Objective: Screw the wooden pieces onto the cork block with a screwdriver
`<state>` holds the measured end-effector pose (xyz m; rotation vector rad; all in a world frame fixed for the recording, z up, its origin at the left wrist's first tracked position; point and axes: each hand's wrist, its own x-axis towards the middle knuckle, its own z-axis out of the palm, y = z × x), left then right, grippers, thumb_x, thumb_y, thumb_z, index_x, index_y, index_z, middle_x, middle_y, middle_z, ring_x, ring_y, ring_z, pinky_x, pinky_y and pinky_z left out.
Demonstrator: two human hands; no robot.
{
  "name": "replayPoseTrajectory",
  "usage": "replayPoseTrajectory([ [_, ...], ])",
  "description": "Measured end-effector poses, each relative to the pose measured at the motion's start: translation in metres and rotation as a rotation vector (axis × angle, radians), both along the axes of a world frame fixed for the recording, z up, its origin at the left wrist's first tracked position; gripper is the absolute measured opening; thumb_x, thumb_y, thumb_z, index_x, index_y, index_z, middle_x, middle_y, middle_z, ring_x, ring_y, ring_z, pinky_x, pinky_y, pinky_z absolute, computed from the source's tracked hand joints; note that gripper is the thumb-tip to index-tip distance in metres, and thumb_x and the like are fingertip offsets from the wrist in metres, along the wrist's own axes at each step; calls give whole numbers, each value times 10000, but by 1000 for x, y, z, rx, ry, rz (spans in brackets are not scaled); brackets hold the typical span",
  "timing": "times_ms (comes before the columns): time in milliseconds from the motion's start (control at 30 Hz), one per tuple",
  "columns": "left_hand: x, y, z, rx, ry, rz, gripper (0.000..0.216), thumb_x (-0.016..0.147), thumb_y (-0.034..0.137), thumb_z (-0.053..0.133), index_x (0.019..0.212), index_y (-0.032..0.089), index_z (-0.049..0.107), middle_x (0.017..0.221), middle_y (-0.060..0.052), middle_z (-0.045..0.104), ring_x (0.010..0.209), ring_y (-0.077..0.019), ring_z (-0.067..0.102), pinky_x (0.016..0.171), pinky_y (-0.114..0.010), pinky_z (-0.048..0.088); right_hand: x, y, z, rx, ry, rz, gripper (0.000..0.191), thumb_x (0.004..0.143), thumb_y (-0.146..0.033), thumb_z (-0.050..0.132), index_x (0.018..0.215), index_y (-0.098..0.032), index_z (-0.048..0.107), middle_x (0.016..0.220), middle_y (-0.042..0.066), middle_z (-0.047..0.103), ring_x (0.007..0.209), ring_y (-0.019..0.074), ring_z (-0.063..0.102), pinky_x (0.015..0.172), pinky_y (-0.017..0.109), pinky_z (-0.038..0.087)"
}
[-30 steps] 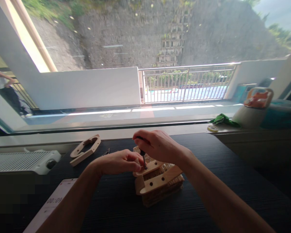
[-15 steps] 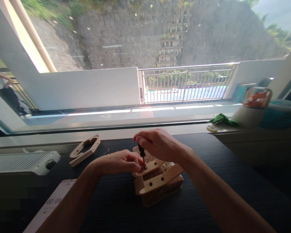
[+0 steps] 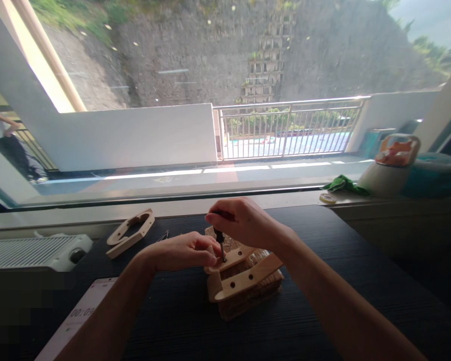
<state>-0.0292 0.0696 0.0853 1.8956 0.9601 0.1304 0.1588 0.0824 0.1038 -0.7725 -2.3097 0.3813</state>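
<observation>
My right hand [image 3: 242, 220] is closed around the dark handle of a screwdriver [image 3: 219, 237], held nearly upright. Its shaft points down into a hole in a pale wooden frame [image 3: 244, 282] with several dark holes along its bars. Under the frame lies a brown block [image 3: 248, 302] in what looks like clear wrap. My left hand [image 3: 193, 249] pinches at the frame's left end, beside the screwdriver tip; fingers curl round the wooden edge there. Whether a screw sits under the tip is hidden.
A second wooden frame [image 3: 130, 234] lies at the table's back left, with small dark metal pieces [image 3: 164, 235] nearby. A phone [image 3: 78, 316] showing a timer lies at front left. On the windowsill are a green cloth [image 3: 346, 185], a tape roll [image 3: 327, 198] and a white container [image 3: 385, 178].
The right hand has turned slightly on the screwdriver handle, its fingers shifting around the top. The left hand and wooden frame stay in place.
</observation>
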Motion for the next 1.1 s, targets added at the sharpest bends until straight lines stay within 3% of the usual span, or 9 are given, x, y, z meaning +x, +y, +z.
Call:
replayPoseTrajectory([
  [200, -1, -8, -12, -19, -115, 135, 260, 781, 369, 564, 793, 136, 680, 1105, -44, 617, 976, -211, 550, 817, -249, 412, 2, 3, 2, 89, -50, -64, 252, 895, -262, 408, 864, -168, 639, 607, -28, 513, 533, 61, 357, 542, 211, 242],
  [333, -6, -22, -27, -89, -218, 286, 457, 783, 391, 587, 1193, 195, 540, 1101, -53, 622, 1002, -227, 561, 840, -300, 422, 1, 1, 4, 89, -89, -2, 225, 865, -248, 436, 963, -194, 631, 714, -10, 591, 598, 79, 431, 573, 213, 269],
  [400, -8, -28, -31, -86, -265, 324, 467, 797, 356, 574, 1237, 217, 499, 1091, -47, 621, 1030, -228, 554, 872, -319, 417, 0, -1, 5, 91, -104, 8, 258, 823, -210, 468, 1034, -208, 618, 791, 2, 623, 641, 93, 464, 591, 218, 280],
  [600, -7, -35, -36, 47, -282, 244, 231, 775, 262, 588, 999, 222, 629, 1165, -34, 538, 1111, -227, 496, 934, -308, 397, 8, -3, 9, 81, -153, -35, 275, 820, -220, 475, 1056, -214, 616, 719, -7, 612, 599, 92, 454, 570, 225, 269],
  [933, 8, -33, -62, 147, -297, 473, 302, 721, 309, 640, 991, 176, 605, 983, -40, 481, 871, -182, 533, 767, -270, 465, 13, 0, 11, 18, -147, -37, 197, 842, -343, 515, 901, -183, 615, 640, -25, 540, 538, 67, 382, 519, 215, 227],
  [1100, 11, -33, -60, 144, -253, 473, 297, 705, 321, 645, 951, 161, 594, 828, 0, 466, 757, -155, 516, 694, -251, 457, 7, -4, 10, 68, -157, -5, 234, 867, -236, 427, 1007, -190, 609, 661, -11, 572, 580, 88, 442, 562, 220, 266],
])
